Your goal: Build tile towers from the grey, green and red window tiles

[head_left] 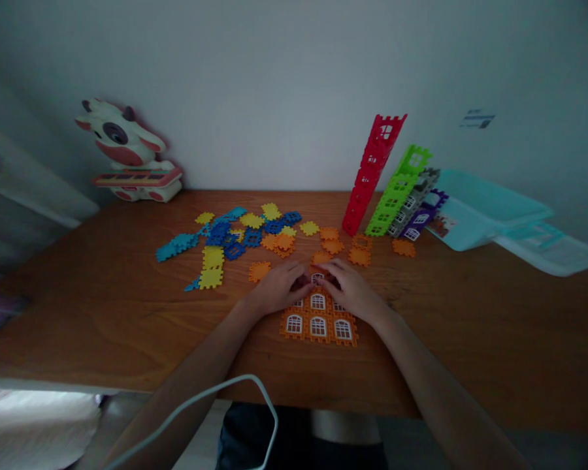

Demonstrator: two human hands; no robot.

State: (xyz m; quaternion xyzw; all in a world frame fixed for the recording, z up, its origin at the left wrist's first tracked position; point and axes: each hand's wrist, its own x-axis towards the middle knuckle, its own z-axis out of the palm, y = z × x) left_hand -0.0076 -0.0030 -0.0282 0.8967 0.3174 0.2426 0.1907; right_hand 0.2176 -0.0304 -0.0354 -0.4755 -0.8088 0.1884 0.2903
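An orange panel of joined window tiles (306, 328) lies flat on the wooden table in front of me, its tiles printed with white arched windows. At its far edge is one more orange window tile (317, 279), in line with the middle column. My left hand (283, 287) pinches this tile from the left, with fingers bent. From the right, my right hand (351, 290) closes on the same tile. Whether the tile's teeth are fully locked into the panel cannot be seen. The hands cover parts of the panel's upper row.
Loose orange tiles (359, 256) lie beyond my hands. Blue tiles (219, 232) and yellow tiles (212, 267) are heaped at left. Red (367, 176), green (396, 196), grey and purple strips lean at back right beside a turquoise bin (490, 202). A cow toy (127, 153) stands back left.
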